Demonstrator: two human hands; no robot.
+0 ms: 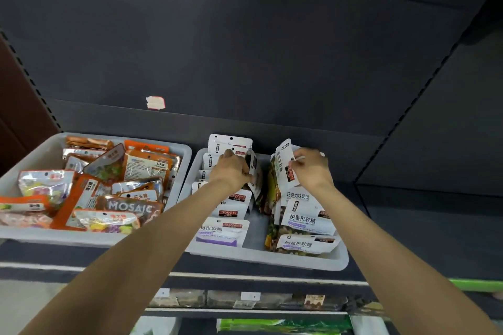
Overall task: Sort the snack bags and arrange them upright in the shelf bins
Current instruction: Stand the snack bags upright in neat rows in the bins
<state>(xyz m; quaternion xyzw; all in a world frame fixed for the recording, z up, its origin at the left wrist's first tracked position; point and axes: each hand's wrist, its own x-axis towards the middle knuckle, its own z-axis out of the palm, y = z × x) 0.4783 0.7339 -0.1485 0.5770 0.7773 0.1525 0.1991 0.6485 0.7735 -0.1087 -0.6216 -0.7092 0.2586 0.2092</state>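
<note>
L hand (233, 170): fingers clamped on a white bag (254, 171) in R bin (268, 258)
R hand (311, 171): fingers pinch another bag (284, 168), same bin
L bin (35, 155): orange bags (89, 198) jumbled flat

I am wearing nothing on my arms: both forearms are showing bare to the frame's edge, and my left hand (231, 171) and right hand (313, 171) are carrying no gloves.

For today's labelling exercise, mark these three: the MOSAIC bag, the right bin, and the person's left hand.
MOSAIC bag (130, 207), head view, on its printed lettering.
Right bin (261, 258), head view, on its bare front rim.
Left hand (231, 171), head view, on the back of the hand.
</note>
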